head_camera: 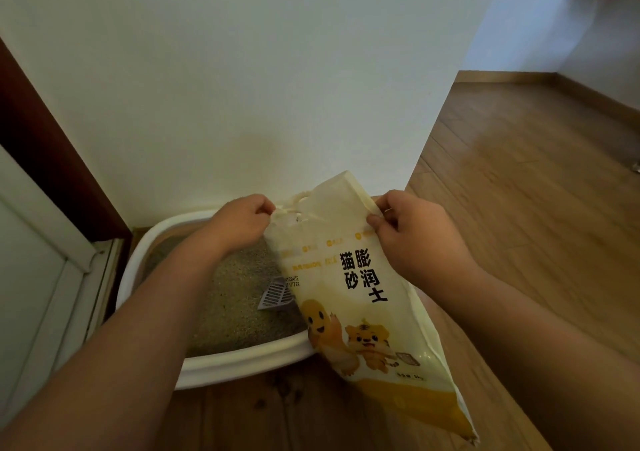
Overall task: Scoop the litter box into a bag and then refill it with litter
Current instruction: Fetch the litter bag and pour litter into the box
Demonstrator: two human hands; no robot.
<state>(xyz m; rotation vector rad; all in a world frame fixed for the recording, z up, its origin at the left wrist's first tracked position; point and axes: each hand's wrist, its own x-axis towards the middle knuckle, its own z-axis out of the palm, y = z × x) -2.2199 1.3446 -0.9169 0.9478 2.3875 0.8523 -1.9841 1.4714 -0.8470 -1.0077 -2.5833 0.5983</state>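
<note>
A white litter box stands on the wood floor against the wall, filled with grey-beige litter. A grey slotted scoop lies in the litter, partly hidden behind the bag. A cream and yellow litter bag with cartoon animals is held tilted over the box's right side. My left hand pinches the bag's top left corner. My right hand pinches its top right edge. The bag's mouth faces away, so whether it is open is hidden.
A white wall rises directly behind the box. A dark wooden door frame and white door panel stand at the left. Wood floor stretches to the right and in front.
</note>
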